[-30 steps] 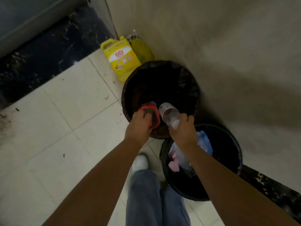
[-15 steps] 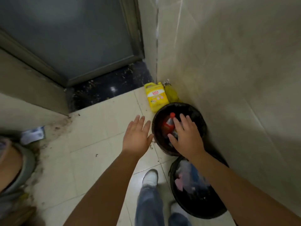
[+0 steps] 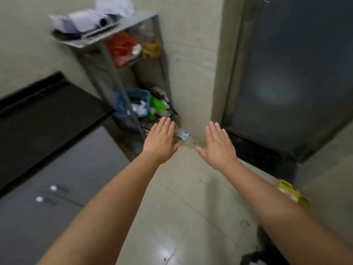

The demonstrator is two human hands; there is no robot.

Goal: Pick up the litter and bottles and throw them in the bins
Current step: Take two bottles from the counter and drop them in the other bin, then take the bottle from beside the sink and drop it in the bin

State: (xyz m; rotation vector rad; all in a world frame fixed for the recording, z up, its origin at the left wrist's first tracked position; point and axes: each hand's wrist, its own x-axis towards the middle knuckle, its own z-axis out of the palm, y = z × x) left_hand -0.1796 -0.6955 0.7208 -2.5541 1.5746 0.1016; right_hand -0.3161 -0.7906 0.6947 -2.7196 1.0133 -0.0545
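Both your hands are flat open and empty; that paper scrap (image 3: pixel 183 134) sits at 1 o'clock of your left hand (image 3: pixel 160 142), closer than your right hand (image 3: pixel 219 145).

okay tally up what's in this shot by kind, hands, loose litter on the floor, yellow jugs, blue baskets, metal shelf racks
Hands: 2, left hand and right hand, both open and empty
Loose litter: 1, a white scrap at the foot of the wall
Yellow jug: 1
Blue basket: 1
Metal shelf rack: 1
Total: 6
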